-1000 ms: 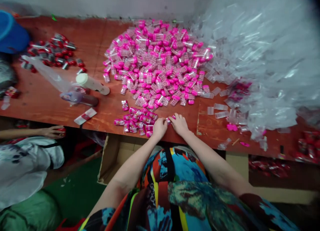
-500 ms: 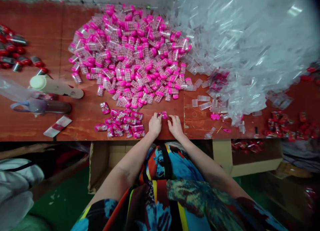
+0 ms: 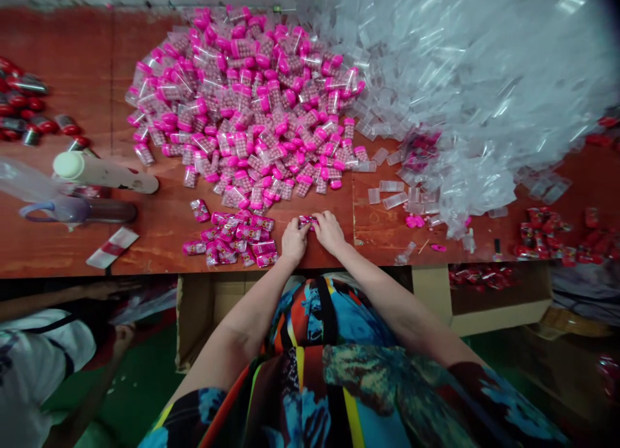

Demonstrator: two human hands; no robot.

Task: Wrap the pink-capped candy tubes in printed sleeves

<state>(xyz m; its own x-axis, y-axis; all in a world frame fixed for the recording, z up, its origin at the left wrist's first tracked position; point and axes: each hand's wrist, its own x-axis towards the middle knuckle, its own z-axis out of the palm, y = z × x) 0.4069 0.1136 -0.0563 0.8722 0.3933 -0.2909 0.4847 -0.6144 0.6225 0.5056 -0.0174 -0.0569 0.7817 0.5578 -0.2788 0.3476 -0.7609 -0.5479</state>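
Note:
Both my hands meet at the front edge of the wooden table. My left hand and my right hand together pinch one small pink wrapped packet between their fingertips. Just left of my left hand lies a small heap of wrapped pink packets. Behind my hands spreads a big pile of clear vials with pink caps.
A mound of clear plastic sleeves covers the back right. Red-capped vials lie far left, red packets far right. A white-capped bottle and scissors lie at left. Cardboard boxes sit under the table. Another person's arm is at lower left.
The view swung right and then steadied. My two hands closed together on the packet and shifted slightly farther onto the table. The other person's hand moved lower at the left.

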